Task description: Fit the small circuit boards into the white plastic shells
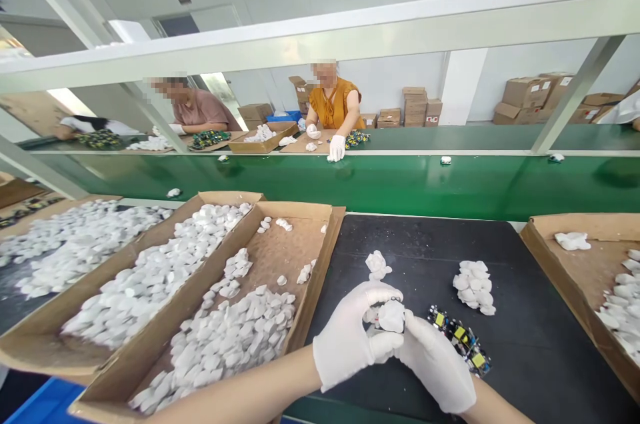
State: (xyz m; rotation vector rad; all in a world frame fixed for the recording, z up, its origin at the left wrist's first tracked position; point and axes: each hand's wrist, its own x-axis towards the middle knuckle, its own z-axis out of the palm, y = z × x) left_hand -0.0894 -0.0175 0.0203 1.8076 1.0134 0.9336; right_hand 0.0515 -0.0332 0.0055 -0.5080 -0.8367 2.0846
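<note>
The grip of the left hand (350,337) is closed around a small white-topped part (391,316), and the right hand (436,356) holds it from the other side, above the black counter (525,371). This part seems to carry its white piece already; the circuit boards (460,339) beside the right hand look bare, so they probably remain. One white clump (474,286) lies beyond them. A cardboard tray (293,251) stands at left; farther, a green conveyor (400,177), a co-worker in orange (336,104) and stacked boxes (415,106).
</note>
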